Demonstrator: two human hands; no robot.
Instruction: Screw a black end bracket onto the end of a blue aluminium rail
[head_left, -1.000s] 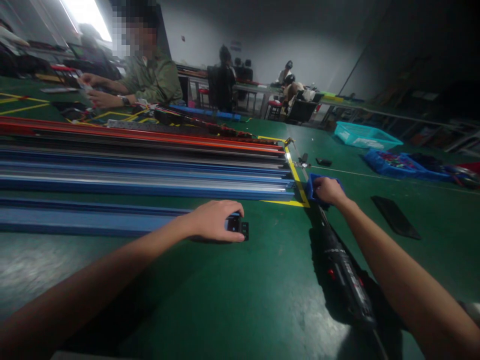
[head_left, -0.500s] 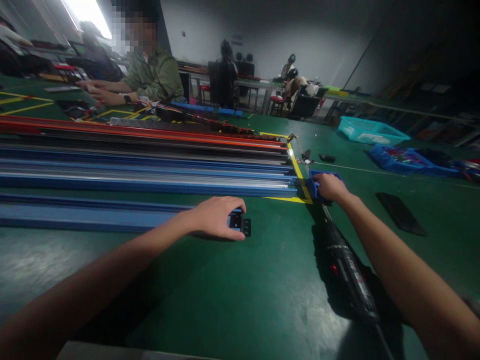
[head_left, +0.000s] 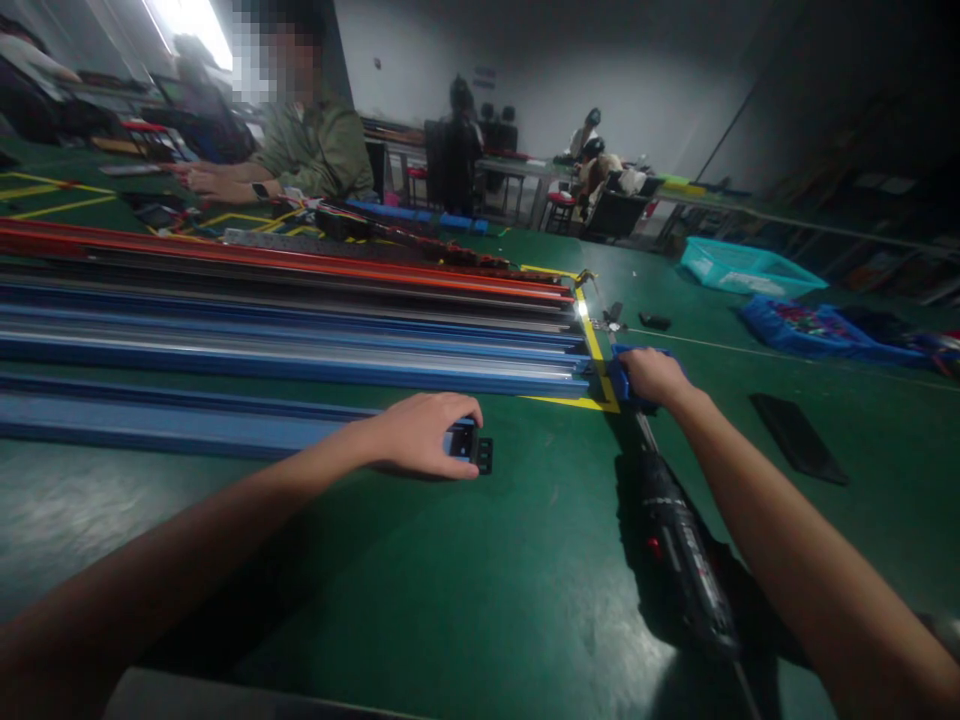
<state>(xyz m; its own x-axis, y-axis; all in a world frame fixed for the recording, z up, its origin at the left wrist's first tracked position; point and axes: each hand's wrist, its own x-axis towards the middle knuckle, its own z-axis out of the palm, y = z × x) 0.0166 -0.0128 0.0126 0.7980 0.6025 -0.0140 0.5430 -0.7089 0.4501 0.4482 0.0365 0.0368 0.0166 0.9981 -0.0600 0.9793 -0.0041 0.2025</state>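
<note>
My left hand (head_left: 420,432) lies over the near end of a blue metal profile (head_left: 187,422). Its thumb and fingers wrap round the sides at a black end piece (head_left: 485,456), whose slotted tab sticks out past the profile. My right hand (head_left: 654,375) reaches down into a small blue box (head_left: 621,378) at the corner of the yellow tape. Its fingertips are hidden inside, so what they touch cannot be seen. Just below that box lies a black electric screwdriver (head_left: 686,560) with a red switch, its bit pointing towards the box and a cable at its other end.
More blue, black and orange profiles (head_left: 300,348) lie side by side behind my left hand. A flat black object (head_left: 799,437) rests at the right. Beyond are a turquoise basket (head_left: 750,268) and blue bins (head_left: 799,325). A co-worker in a green jacket (head_left: 319,150) sits across the table.
The view has shifted slightly. My left hand keeps its grip on the profile's end, and my right hand is still in the blue box, a little further down in it.
</note>
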